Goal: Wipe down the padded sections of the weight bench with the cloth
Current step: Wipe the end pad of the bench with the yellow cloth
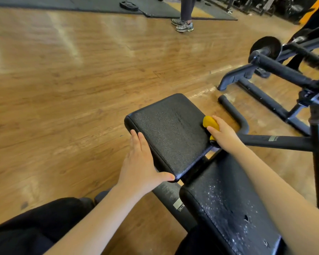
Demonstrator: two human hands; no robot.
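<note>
A bunched yellow cloth [211,124] sits at the right edge of the black textured seat pad [170,133] of the weight bench, pressed against the pad's side. The right hand [224,134] grips it, fingers curled round the wad so that yellow shows above and below the knuckles. The left hand [141,162] rests flat along the pad's left edge with its fingers straight and close together, and the thumb [167,176] hooks over the near corner. Just behind the seat pad, across a narrow gap, lies the longer black back pad [228,208], its surface flecked with pale specks and marked by a couple of small holes. A black metal frame tube [276,142] runs out to the right from under the seat, and a curved black foot bar [234,113] bends past the cloth. Farther right stands another black machine frame [265,70] with a round weight plate [266,46]. All this rests on a glossy wooden plank floor [72,80]. At the far edge are dark rubber mats [99,4] and a standing person's grey trainers [183,24].
</note>
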